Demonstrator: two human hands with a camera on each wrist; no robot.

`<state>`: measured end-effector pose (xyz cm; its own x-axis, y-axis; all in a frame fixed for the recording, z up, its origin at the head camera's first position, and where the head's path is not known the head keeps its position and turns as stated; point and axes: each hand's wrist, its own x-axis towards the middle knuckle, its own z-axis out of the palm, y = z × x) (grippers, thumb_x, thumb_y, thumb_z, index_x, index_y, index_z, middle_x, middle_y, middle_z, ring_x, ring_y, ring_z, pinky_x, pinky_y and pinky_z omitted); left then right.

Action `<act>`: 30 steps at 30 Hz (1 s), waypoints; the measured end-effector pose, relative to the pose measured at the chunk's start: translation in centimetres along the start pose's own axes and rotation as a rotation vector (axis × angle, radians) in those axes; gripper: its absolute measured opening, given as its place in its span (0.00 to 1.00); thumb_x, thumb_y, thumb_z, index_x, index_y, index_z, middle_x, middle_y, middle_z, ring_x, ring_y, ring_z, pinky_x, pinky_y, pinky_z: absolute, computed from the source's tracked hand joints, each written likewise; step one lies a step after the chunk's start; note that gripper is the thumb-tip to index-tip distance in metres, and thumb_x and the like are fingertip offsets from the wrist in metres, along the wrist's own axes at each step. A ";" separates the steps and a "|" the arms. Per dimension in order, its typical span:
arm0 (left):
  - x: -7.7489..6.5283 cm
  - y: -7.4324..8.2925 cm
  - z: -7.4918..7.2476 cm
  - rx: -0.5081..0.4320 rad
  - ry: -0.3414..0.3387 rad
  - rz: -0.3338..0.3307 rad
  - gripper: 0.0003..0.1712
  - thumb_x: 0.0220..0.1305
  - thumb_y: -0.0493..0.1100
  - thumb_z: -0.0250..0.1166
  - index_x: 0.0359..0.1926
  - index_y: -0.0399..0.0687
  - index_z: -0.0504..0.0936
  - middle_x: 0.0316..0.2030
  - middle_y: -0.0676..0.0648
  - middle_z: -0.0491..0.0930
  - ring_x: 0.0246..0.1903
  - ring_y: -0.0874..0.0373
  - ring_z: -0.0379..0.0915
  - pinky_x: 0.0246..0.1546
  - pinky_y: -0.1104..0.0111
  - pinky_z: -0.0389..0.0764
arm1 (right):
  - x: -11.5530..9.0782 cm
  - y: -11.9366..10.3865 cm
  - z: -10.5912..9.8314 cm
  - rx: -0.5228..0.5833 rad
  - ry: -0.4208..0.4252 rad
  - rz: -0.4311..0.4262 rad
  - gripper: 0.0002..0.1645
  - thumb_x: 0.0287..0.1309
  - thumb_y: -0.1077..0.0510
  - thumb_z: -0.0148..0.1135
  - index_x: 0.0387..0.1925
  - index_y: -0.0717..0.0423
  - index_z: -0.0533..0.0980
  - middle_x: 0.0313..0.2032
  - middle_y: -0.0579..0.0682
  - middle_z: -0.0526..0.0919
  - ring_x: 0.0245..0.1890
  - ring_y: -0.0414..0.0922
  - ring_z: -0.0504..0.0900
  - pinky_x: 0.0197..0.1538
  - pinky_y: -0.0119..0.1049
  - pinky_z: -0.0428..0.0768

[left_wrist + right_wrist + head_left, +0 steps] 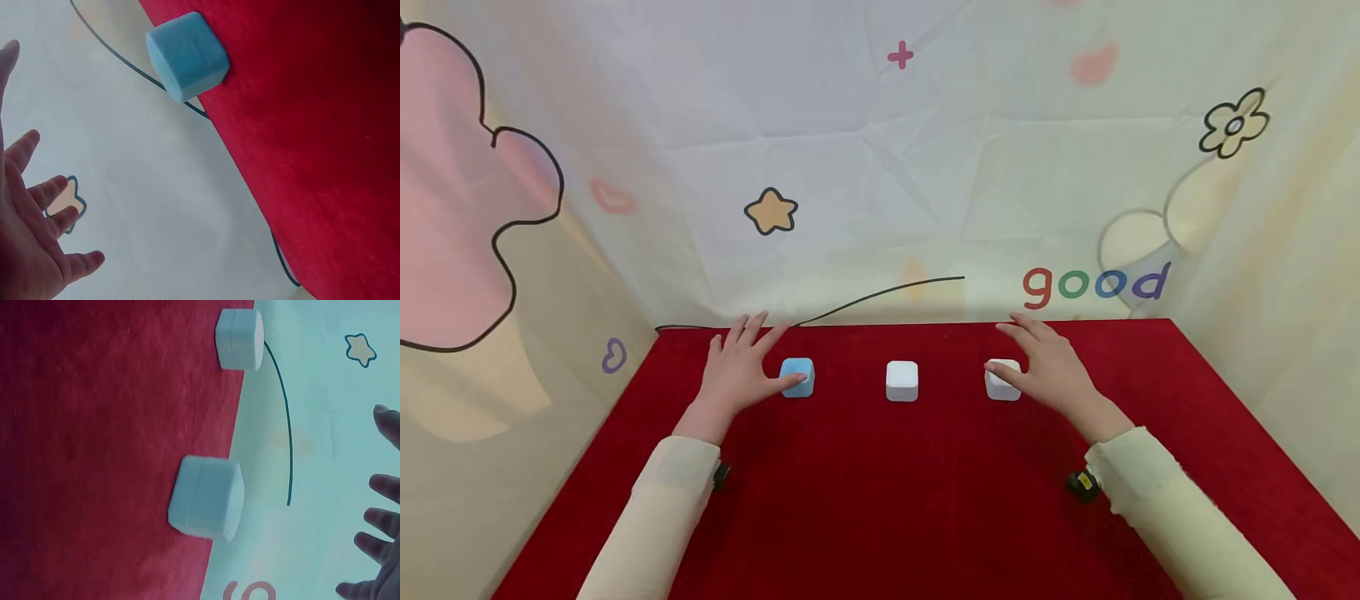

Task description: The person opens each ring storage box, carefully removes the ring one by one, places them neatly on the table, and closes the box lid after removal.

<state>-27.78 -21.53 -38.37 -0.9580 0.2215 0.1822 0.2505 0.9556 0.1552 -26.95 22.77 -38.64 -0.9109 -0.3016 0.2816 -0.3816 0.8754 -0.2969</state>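
Note:
Three small rounded boxes stand in a row on the red cloth. The blue box (797, 369) is at the left, one white box (902, 381) in the middle and another white box (1004, 387) at the right. My left hand (739, 367) is raised beside the blue box, fingers spread, its thumb overlapping the box in the head view. Likewise, my right hand (1055, 367) is held over the right white box with fingers spread and thumb across its near corner. In the left wrist view, a gap shows between the hand and the blue box (189, 57). Neither hand holds anything.
Red cloth (850, 500) covers the table, whose far edge meets a pale printed curtain (850, 167). More curtain hangs at both sides. A small dark device (1083, 484) sits at the right wrist, and another (721, 476) at the left.

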 end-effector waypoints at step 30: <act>-0.9 -3.0 2.7 -0.381 -0.123 -0.083 0.50 0.64 0.48 0.71 0.79 0.39 0.55 0.76 0.31 0.59 0.76 0.32 0.55 0.73 0.39 0.65 | 1.3 -6.8 4.5 0.283 -0.037 -0.079 0.28 0.66 0.53 0.67 0.62 0.62 0.75 0.63 0.62 0.79 0.64 0.59 0.78 0.66 0.56 0.78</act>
<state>-28.05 -24.02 -41.64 -0.9809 0.1906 0.0399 0.1835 0.8359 0.5173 -26.27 14.71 -40.33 -0.8798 -0.3825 0.2823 -0.4754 0.7103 -0.5191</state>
